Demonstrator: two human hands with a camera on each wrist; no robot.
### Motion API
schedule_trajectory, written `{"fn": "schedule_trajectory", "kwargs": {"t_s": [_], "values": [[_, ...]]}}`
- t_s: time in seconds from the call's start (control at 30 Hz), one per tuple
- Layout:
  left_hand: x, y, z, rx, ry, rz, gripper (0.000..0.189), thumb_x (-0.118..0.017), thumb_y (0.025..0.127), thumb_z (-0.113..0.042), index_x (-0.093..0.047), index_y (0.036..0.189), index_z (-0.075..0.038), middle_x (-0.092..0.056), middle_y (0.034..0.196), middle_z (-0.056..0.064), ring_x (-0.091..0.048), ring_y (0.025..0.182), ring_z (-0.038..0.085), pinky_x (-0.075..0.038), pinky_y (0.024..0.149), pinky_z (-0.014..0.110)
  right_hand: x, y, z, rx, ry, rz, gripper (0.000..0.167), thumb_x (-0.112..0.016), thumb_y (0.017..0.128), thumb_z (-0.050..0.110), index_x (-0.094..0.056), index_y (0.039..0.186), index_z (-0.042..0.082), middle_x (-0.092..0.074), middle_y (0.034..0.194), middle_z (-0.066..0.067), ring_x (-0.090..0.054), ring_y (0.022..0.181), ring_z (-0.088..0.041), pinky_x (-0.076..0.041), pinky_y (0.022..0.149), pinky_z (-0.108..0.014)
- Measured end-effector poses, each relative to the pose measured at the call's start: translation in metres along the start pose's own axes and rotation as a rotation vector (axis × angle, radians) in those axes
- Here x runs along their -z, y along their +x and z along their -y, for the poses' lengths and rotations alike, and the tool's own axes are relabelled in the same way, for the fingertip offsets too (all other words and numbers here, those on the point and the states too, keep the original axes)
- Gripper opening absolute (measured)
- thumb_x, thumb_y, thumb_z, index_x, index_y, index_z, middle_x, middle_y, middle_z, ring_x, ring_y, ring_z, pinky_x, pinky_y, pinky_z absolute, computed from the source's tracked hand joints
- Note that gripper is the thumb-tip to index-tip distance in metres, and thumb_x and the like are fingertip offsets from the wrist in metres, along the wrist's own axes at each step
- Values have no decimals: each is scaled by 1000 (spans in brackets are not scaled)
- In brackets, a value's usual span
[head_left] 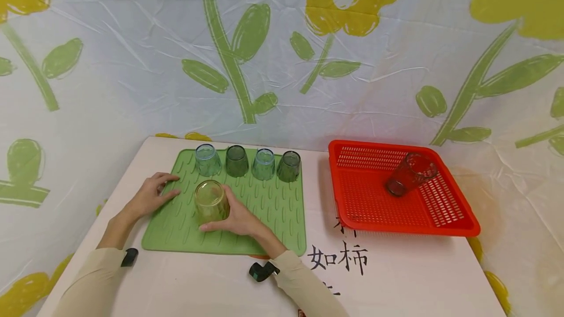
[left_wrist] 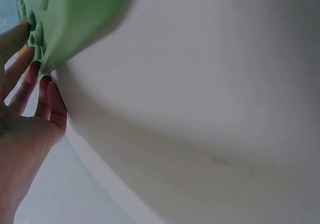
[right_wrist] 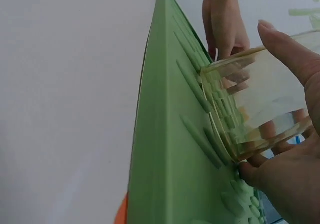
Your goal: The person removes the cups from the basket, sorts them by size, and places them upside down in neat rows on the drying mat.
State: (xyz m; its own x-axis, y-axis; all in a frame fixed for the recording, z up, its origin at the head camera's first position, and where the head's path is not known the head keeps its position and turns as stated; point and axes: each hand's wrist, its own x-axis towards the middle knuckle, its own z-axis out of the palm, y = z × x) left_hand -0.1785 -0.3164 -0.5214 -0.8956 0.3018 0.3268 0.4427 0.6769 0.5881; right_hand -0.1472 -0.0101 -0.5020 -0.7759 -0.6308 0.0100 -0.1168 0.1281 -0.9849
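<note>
My right hand point(head_left: 240, 216) grips a yellow see-through glass point(head_left: 209, 202), with the thumb on one side and fingers on the other. The glass sits low over the front left part of a green ridged drying mat point(head_left: 269, 219); in the right wrist view its lower rim is right at the ridges. My left hand point(head_left: 152, 194) rests at the left edge of the mat. Its fingertips point(left_wrist: 30, 58) touch that edge in the left wrist view, and it holds no glass.
Along the mat's back edge stand a blue glass point(head_left: 208, 160), a dark glass point(head_left: 237, 161), another blue glass point(head_left: 264, 164) and a grey glass point(head_left: 289, 166). To the right, a red basket point(head_left: 352, 221) contains a tilted clear glass point(head_left: 407, 175). Black writing point(head_left: 339, 257) marks the white table.
</note>
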Motion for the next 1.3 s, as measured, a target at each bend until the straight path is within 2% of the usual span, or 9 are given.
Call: {"fn": "schedule_trajectory", "kwargs": {"t_s": [0.17,0.3,0.57,0.7,0.83,0.9,1.1,1.3], "values": [[0,-1,2,-21,3,-15,37,-80,84,4,-67,118,11,-62,114,32,-55,87,33,-44,65,28,3,-2,3,-37,-29,-6,95,-87,84,20,-28,159,22,-48,146,9,-44,135,-5,-36,114,-35],[1,-2,1,-3,12,-13,37,-79,85,4,-67,119,11,-61,114,33,-53,84,31,-42,65,29,7,-5,5,-32,-47,1,94,-87,85,22,-29,159,27,-47,147,10,-42,138,-6,-37,115,-36],[3,-4,4,24,20,3,36,-78,88,2,-66,121,11,-59,116,34,-49,84,28,-39,67,29,18,-19,12,-42,-94,11,84,-84,88,28,-35,156,29,-39,157,8,-39,146,-22,-38,116,-46],[3,-5,5,21,21,4,37,-78,88,2,-66,121,11,-59,116,34,-49,84,28,-39,66,29,27,-26,13,-31,-118,5,80,-82,90,31,-38,156,23,-42,157,0,-41,145,-28,-39,115,-50],[3,-2,4,23,2,21,37,-77,89,2,-64,122,12,-58,117,33,-49,84,29,-39,65,27,37,-34,16,6,-134,-28,71,-78,93,28,-42,154,15,-47,155,-7,-43,143,-22,-35,118,-47],[3,1,4,28,-7,29,37,-77,90,2,-64,123,12,-58,118,34,-50,86,30,-39,66,26,43,-38,18,32,-144,-46,66,-77,95,25,-45,151,11,-50,152,-7,-45,141,-19,-33,120,-45],[3,3,0,58,-12,49,37,-76,90,2,-64,123,13,-57,119,33,-56,98,42,-46,71,34,57,-52,24,59,-190,-87,59,-77,95,23,-51,147,10,-57,143,1,-50,136,-16,-36,118,-39],[4,1,-6,94,-20,70,37,-75,92,1,-63,125,13,-56,121,34,-56,106,47,-49,76,43,70,-66,33,93,-230,-124,53,-77,95,23,-56,141,10,-60,138,-1,-53,133,-23,-39,115,-39]]}}
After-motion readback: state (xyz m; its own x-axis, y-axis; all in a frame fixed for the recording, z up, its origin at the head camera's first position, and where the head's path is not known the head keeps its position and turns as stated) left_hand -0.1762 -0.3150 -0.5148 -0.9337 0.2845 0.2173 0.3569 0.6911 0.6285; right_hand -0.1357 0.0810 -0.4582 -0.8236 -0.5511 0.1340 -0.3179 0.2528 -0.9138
